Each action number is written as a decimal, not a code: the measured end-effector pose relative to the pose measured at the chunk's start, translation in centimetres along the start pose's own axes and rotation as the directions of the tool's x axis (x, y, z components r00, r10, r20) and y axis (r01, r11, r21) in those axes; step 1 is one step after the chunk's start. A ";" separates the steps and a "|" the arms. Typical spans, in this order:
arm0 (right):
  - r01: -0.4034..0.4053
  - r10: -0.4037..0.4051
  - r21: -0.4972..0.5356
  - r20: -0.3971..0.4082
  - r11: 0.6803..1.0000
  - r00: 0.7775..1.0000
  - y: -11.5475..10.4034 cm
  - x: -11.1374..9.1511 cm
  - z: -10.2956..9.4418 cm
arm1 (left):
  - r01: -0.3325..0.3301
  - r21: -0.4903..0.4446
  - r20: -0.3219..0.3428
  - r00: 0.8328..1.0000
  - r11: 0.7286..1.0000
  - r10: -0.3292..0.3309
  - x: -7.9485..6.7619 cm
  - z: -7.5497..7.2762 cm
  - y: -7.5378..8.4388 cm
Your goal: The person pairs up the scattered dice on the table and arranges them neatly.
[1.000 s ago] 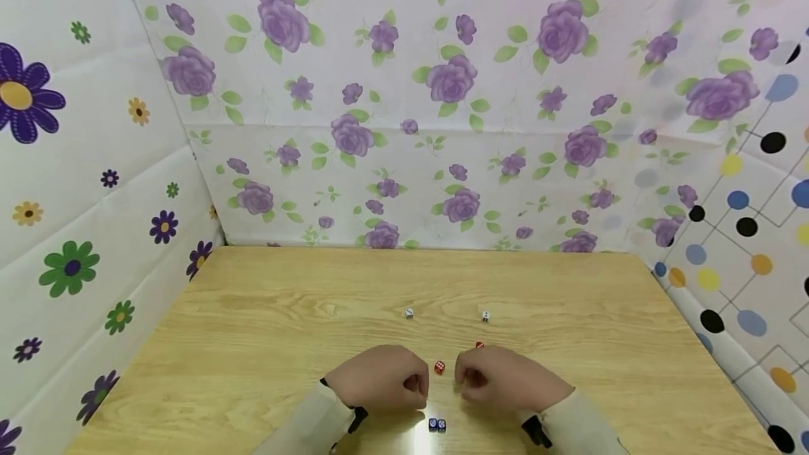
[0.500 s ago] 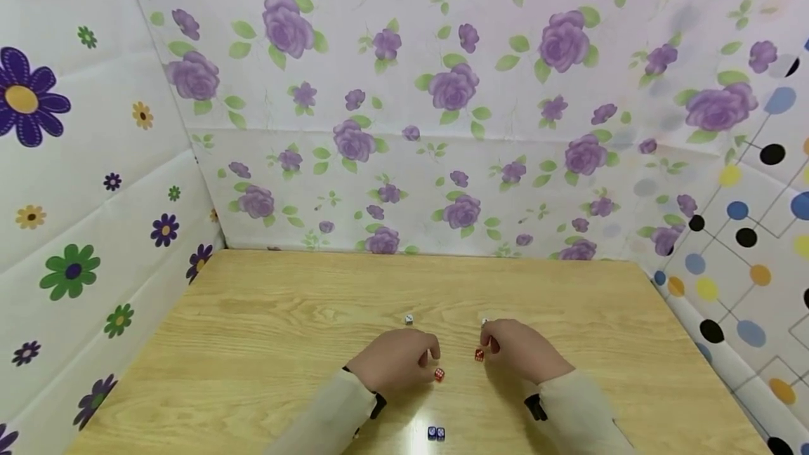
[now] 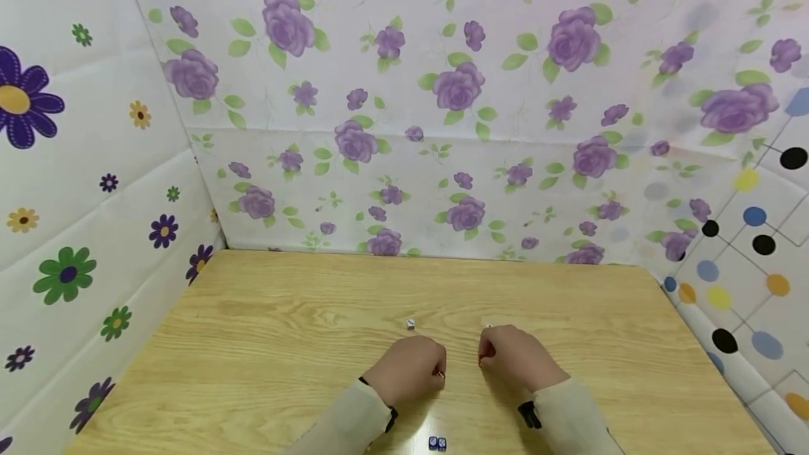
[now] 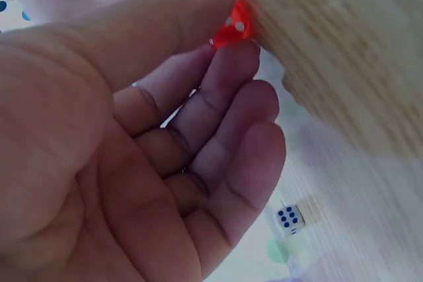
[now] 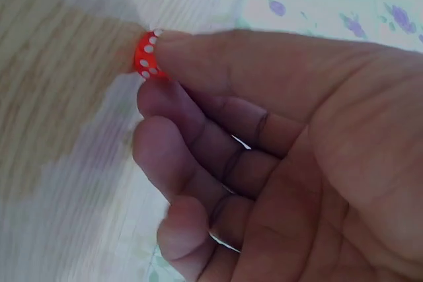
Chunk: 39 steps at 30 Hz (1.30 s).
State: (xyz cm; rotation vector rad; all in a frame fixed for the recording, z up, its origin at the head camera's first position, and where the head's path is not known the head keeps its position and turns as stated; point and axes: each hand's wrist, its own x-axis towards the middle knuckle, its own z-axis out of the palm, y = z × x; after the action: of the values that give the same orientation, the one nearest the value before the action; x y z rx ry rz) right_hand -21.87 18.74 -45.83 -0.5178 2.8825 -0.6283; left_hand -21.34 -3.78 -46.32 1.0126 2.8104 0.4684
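Person wears left cream fabric sleeve (image 3: 346, 414), long, with black left wristband (image 3: 391, 418) at cuff. Right cream fabric sleeve (image 3: 574, 414) matches; black right wristband (image 3: 529, 415). Left hand (image 3: 411, 369), right hand (image 3: 523, 355): bare.

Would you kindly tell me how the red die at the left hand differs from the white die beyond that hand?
The red die has white pips; the white die has dark ones. The left hand pinches the red die, while the white die lies untouched on the table. Both are cubes.
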 end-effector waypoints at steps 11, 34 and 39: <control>-0.018 0.016 -0.046 -0.051 0.999 0.999 -0.9 -0.2 0.3 | 0.033 -0.028 -0.013 0.999 0.999 -0.034 -0.4 -0.3 0.6; -0.020 0.015 -0.062 -0.079 0.998 0.997 -1.4 -0.2 0.7 | 0.038 -0.027 -0.024 0.999 0.999 -0.038 -0.3 -0.1 0.4; -0.023 0.018 -0.063 -0.076 0.998 0.997 -1.4 -0.1 0.6 | 0.039 -0.017 -0.030 0.999 0.999 -0.039 -0.2 0.0 0.4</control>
State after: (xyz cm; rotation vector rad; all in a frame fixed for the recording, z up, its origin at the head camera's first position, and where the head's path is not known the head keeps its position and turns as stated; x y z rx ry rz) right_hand -21.22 17.41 -45.78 -0.4824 2.9837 -0.5667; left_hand -20.96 -3.66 -46.17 0.9533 2.8428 0.5058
